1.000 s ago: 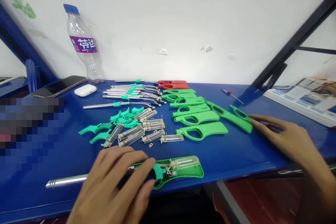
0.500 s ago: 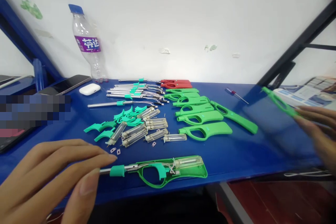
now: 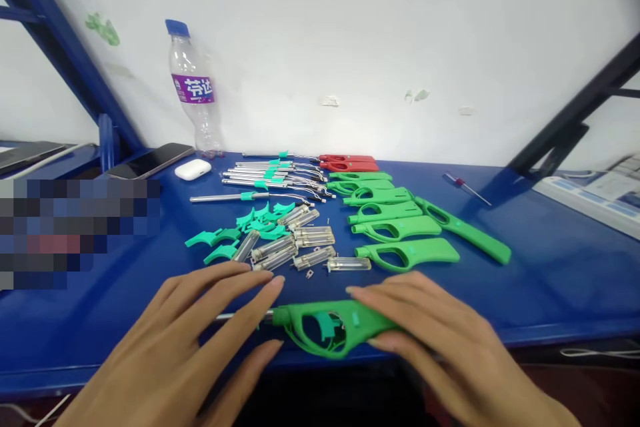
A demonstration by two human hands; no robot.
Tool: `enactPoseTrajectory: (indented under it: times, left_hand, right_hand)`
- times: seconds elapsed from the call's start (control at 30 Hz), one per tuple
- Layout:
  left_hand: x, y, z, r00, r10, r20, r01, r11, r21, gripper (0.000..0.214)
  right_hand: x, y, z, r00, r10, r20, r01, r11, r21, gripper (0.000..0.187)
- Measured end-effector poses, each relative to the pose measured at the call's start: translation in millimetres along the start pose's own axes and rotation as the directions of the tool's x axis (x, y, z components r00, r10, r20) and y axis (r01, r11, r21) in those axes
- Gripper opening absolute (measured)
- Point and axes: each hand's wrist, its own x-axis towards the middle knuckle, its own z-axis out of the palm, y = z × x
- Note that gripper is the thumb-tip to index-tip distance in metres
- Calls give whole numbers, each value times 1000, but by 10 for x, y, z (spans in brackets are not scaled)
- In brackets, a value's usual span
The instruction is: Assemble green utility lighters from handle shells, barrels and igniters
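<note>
A green lighter handle (image 3: 320, 323) with a teal trigger lies at the front edge of the blue table (image 3: 550, 267). My right hand (image 3: 440, 347) is closed over its rear end, fingers on top and thumb underneath. My left hand (image 3: 200, 340) lies over the metal tube (image 3: 225, 315) sticking out of the handle's left end, fingers above and thumb below. Most of the tube is hidden under that hand.
Behind the hands lie green handle shells (image 3: 405, 253), red shells (image 3: 347, 161), metal tubes (image 3: 265, 177), teal triggers (image 3: 215, 238) and clear gas tanks (image 3: 300, 243). A bottle (image 3: 195, 90), phone (image 3: 150, 160), white earbud case (image 3: 193, 169) and small screwdriver (image 3: 467, 188) stand farther back.
My right hand carried a green shell from the right and set it over the open lighter assembly, which now looks covered. My left hand moved back onto the tube.
</note>
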Motion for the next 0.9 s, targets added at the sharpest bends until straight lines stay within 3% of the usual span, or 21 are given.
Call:
enactPoseTrajectory:
  times: [0.27, 0.63, 0.8, 0.9]
  left_hand:
    - [-67, 28, 106, 994, 39, 104, -37, 999, -27, 53]
    - [-21, 30, 179, 996, 12, 92, -4, 996, -88, 44]
    - [39, 76, 154, 998, 18, 56, -13, 996, -88, 36]
    - [1, 40, 41, 993, -20, 114, 26, 998, -54, 31]
  right_hand:
    - [41, -91, 72, 998, -58, -31, 57, 997, -44, 27]
    - [2, -89, 111, 999, -34, -4, 34, 999, -35, 30]
    - [6, -85, 93, 998, -23, 65, 24, 1000, -1, 29]
    - [-2, -81, 88, 991, -19, 129, 19, 1000, 0, 31]
